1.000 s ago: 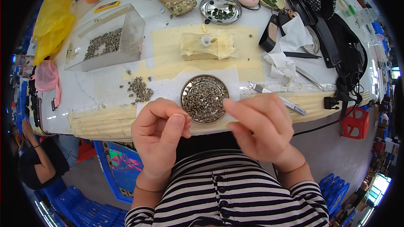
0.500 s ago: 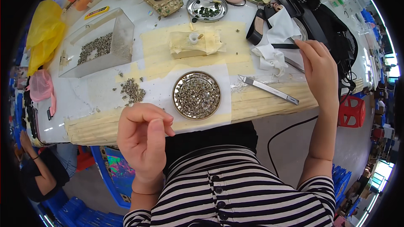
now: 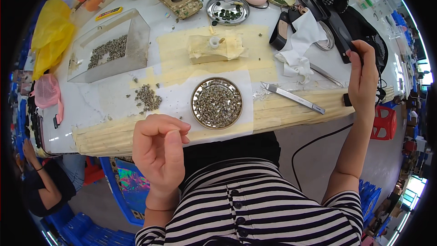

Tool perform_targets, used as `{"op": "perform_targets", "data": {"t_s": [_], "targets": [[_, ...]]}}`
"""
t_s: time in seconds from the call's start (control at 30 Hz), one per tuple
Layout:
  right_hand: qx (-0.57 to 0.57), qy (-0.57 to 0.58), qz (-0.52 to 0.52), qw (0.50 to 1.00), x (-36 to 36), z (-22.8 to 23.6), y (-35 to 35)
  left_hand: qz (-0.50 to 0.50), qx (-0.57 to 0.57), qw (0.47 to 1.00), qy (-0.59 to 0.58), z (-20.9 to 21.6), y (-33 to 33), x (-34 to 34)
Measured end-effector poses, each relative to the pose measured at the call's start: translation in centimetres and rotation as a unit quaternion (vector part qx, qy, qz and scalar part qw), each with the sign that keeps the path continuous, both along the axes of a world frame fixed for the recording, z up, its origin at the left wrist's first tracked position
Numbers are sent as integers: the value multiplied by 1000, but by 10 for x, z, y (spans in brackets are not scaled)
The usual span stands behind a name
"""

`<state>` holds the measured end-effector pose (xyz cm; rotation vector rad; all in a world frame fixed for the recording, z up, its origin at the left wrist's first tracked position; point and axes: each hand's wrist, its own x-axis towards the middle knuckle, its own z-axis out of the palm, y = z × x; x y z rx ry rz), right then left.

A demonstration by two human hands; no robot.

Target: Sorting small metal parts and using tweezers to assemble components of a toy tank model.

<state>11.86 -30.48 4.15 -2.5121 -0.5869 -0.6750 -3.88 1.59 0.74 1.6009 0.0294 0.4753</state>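
Note:
My left hand hovers in front of the table's near edge, fingers curled toward the thumb, with nothing visible in them. Beside it on white paper stands a round dish full of small grey-brown beads or stones. A loose pile of the same pieces lies to its left. My right hand is over the table's right side, fingers bent and closed, at a long black object. A short black end shows beside the palm; what the fingers grip is mostly hidden.
Metal tweezers lie right of the dish. Behind it is a taped block with a small white cup. A clear box holds more pieces at left. A mirror-like tray, white cloth and red stool are also around.
My right hand has moved right, away from the white cloth; the black strip at its fingertips no longer extends over the cloth. My left hand keeps its curled shape. The whole view has shifted slightly.

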Motion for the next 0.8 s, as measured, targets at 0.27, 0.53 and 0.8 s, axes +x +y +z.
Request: {"op": "perform_targets", "data": {"t_s": [0.27, 0.53, 0.8], "targets": [[286, 33, 188, 939, -33, -4, 68, -84, 1, 992, -92, -7, -11, 2], [348, 256, 120, 894, -30, -11, 89, 18, 51, 997, -52, -7, -2, -5], [374, 269, 85, 884, -30, -34, 98, -15, 58, 997, -53, -4, 0, 3]]}}
